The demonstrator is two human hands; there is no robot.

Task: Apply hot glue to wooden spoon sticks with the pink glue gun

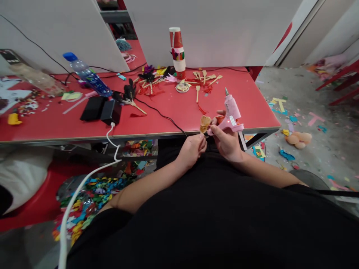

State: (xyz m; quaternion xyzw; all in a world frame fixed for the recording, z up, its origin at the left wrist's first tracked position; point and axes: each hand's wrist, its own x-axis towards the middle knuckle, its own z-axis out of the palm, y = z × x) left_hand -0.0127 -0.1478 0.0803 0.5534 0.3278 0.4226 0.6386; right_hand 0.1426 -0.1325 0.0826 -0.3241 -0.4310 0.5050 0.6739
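My left hand (193, 150) is closed at the table's front edge, pinching the lower end of a small flat wooden piece (205, 121) with a rounded, lobed top. My right hand (227, 145) is wrapped round a pink hot glue gun (232, 111), whose metal nozzle points up and away from me. The right thumb and fingertips are close beside the wooden piece; whether they touch it I cannot tell. Beyond the hands lies a similar wooden stick (198, 93) with a red tassel. Several more sticks (207, 76) lie behind it, near a small round dish (182, 87).
A stack of paper cups (177, 52) stands at the back of the red table (168, 108). Black feathers (129, 91) on a stick, a blue-capped bottle (89, 76) and a black box (111, 112) with a white cable lie leftward. Colourful scraps (95, 194) cover the floor.
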